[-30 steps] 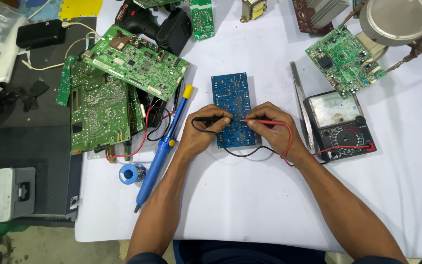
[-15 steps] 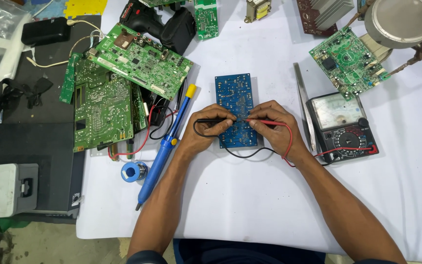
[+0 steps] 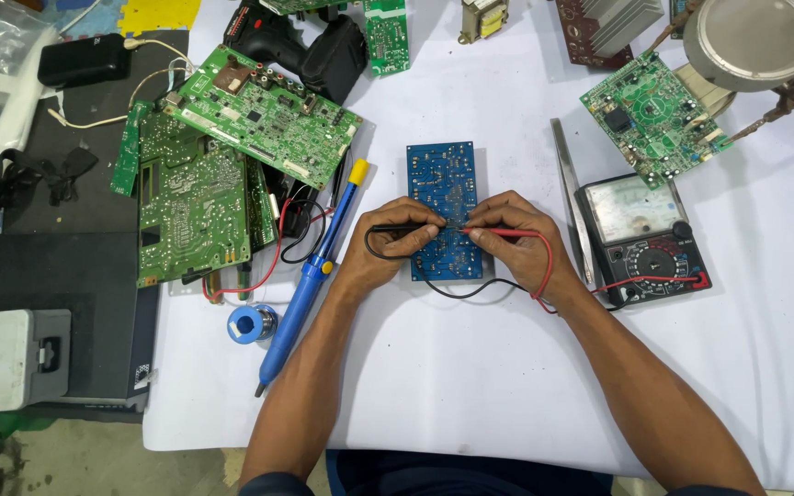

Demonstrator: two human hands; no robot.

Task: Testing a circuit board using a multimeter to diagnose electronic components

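A blue circuit board (image 3: 441,179) lies flat on the white table (image 3: 470,367). My left hand (image 3: 388,248) grips a black test probe (image 3: 395,229) whose tip rests on the board's middle. My right hand (image 3: 512,241) pinches a red test probe (image 3: 512,233), its tip meeting the board close to the black one. Red and black leads loop under my right wrist to an analog multimeter (image 3: 643,241) lying at the right.
Left of my left forearm lie a blue desoldering pump (image 3: 310,287) and a solder spool (image 3: 250,323). Green circuit boards (image 3: 232,156) pile at the left, another green board (image 3: 654,115) at upper right, with a metal ruler (image 3: 570,207), a soldering iron stand (image 3: 755,41) and a black drill (image 3: 305,41).
Both hands stay on the blue board with the probes; only a slight shift of the view.
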